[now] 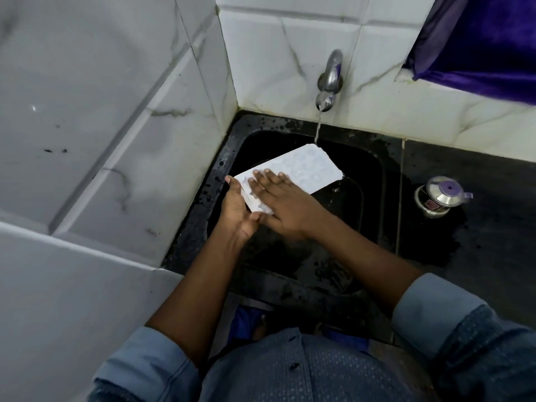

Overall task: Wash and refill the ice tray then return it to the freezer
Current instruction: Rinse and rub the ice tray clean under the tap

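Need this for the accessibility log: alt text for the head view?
Both hands hold a white ice tray under a running tap over a black sink: left hand grips its near end, right hand lies flat on top.

We observe white marble-veined wall tiles (101,117) from 9 to 12 o'clock, meeting in a corner. A purple curtain (487,44) hangs at 1 o'clock. A wet black stone counter (478,227) extends toward 3 o'clock. Lighting is dim and even.
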The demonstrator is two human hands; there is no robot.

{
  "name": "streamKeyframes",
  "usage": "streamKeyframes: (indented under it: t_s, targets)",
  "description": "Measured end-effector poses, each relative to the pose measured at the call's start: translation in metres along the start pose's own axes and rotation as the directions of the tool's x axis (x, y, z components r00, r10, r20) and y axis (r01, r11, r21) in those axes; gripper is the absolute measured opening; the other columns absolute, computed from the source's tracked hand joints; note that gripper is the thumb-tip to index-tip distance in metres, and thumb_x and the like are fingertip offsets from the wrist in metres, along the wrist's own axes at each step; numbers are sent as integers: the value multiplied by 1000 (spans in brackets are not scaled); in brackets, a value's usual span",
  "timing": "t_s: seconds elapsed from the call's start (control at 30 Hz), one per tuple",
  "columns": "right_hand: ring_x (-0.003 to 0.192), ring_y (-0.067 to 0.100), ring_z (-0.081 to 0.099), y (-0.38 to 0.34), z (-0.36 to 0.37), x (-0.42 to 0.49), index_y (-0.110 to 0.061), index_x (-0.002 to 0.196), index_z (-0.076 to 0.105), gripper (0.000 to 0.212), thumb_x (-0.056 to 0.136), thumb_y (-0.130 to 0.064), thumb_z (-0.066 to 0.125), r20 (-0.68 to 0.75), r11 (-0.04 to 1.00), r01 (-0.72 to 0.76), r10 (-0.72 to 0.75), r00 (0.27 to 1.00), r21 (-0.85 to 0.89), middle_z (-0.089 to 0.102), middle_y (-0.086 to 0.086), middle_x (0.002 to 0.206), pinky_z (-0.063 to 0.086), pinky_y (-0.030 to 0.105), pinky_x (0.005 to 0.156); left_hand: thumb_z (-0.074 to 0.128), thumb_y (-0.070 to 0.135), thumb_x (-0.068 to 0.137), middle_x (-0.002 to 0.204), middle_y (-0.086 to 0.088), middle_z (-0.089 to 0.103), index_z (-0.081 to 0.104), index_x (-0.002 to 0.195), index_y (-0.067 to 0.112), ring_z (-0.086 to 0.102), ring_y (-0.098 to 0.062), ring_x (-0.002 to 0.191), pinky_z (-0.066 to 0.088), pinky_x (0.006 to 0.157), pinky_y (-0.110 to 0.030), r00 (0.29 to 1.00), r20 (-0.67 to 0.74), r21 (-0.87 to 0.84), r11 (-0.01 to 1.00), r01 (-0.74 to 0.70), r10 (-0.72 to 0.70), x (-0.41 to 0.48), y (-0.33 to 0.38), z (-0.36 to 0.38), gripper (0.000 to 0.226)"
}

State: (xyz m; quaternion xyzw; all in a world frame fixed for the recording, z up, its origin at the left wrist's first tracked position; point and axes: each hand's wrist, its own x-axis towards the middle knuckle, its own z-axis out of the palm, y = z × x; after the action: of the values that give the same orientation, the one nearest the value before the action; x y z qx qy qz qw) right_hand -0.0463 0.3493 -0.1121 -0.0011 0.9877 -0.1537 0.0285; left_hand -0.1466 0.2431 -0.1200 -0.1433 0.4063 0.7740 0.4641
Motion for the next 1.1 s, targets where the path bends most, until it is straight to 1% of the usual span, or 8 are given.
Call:
streamKeyframes:
  t_s: [0.17, 0.33, 0.63, 0.7, 0.77, 0.87, 0.97, 1.1]
  targets:
    - [161, 26, -9, 41, -8, -12, -21, 167, -4, 109, 82, -88, -13, 20, 967, -246, 245, 969, 62, -9, 3, 175, 1, 48, 130, 20, 77, 101, 137, -23, 68, 59, 144, 6, 68, -40, 121, 53, 102, -55, 999, 1, 88, 995, -42, 42, -17, 3, -2, 92]
    - [160, 30, -14, 76, -15, -35, -24, 167, -6, 90, 96, -78, 6, 28, 881, -465, 465, 885, 81, -10, -3, 175, -12, 60, 123, 21, 73, 104, 130, -19, 73, 67, 132, 9, 71, -38, 117, 56, 99, -54, 997, -21, 150, 986, -69, 72, -27, 8, -5, 83]
    - [159, 29, -19, 70, -21, -44, -26, 166, -7, 82, 102, -73, 13, 23, 784, -577, 588, 808, 231, -13, -8, 174, -19, 63, 121, 22, 72, 104, 134, -18, 71, 67, 133, 10, 70, -38, 118, 57, 98, -54, 996, -21, 212, 974, -77, 84, -44, 13, 9, 82]
    - [161, 29, -7, 70, -22, -45, -22, 167, 1, 84, 103, -72, 21, 19, 706, -604, 644, 765, 370, 0, -3, 175, -12, 59, 125, 22, 73, 104, 134, -18, 71, 69, 128, 10, 70, -38, 119, 55, 102, -56, 995, -21, 217, 972, -87, 93, -48, 15, 9, 82]
    - [157, 29, 24, 71, -28, -47, -23, 165, 26, 79, 102, -71, 32, 44, 579, -572, 679, 733, 581, 30, 3, 169, 14, 53, 128, 21, 73, 104, 132, -18, 72, 69, 126, 11, 72, -37, 117, 55, 102, -56, 995, -6, 225, 970, -96, 100, -51, 19, 10, 81]
    - [115, 22, 71, 69, -43, -49, -26, 118, 73, 52, 103, -65, 43, 81, 313, -427, 720, 689, 848, 75, -3, 119, 54, 39, 100, 19, 74, 104, 128, -15, 75, 70, 126, 14, 76, -33, 110, 58, 95, -52, 993, 21, 284, 952, -116, 115, -56, 21, 11, 82]
    - [89, 18, 76, 64, -61, -51, -24, 100, 77, 64, 104, -68, 31, 101, 214, -375, 739, 666, 902, 80, -1, 97, 53, 32, 73, 16, 75, 103, 124, -12, 77, 70, 125, 16, 77, -29, 108, 58, 93, -49, 993, 38, 318, 940, -122, 116, -60, 22, 12, 83]
    - [95, 24, 77, 65, -72, -51, -17, 110, 76, 76, 104, -72, 23, 110, 129, -314, 758, 643, 941, 81, 5, 102, 57, 37, 80, 12, 74, 104, 123, -9, 78, 71, 122, 18, 79, -26, 101, 62, 83, -43, 995, -16, 369, 925, -88, 101, -60, 29, 18, 83]
